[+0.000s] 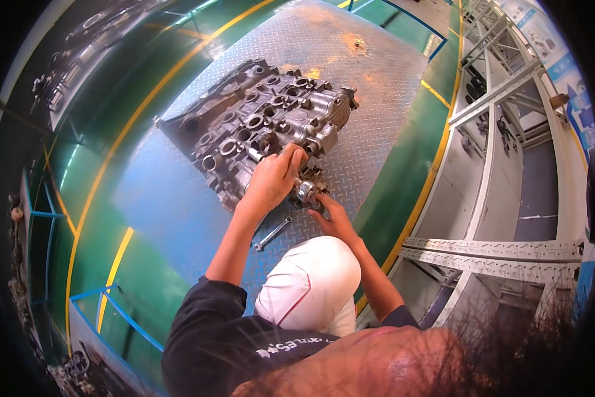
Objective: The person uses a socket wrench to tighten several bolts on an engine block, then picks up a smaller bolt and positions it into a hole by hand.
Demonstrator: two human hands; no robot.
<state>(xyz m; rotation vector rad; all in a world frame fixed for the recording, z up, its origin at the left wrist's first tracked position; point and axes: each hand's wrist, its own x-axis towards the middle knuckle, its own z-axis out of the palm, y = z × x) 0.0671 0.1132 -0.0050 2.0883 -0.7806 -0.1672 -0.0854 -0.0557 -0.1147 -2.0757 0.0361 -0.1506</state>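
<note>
1. A white-trousered knee is seen nearest, with dark sleeves at the lower edge and both bare forearms reaching away from it.
2. A small spanner is left lying loose on the chequered steel plate, just beside the left forearm and touched by neither hand.
3. The right hand is laid low on the plate just under the near corner of the engine part; its fingers are spread and pointed toward a small round metal fitting, which they appear to touch.
4. The left hand is curled over the near edge of the casting, fingers pressed together around something at that edge; what is pinched cannot be told.
5. The grey cylinder head is set aslant on the plate, its bores and valve seats turned upward.
6. Beyond, green floor with yellow lines is seen; a white metal frame stands to the right.
</note>
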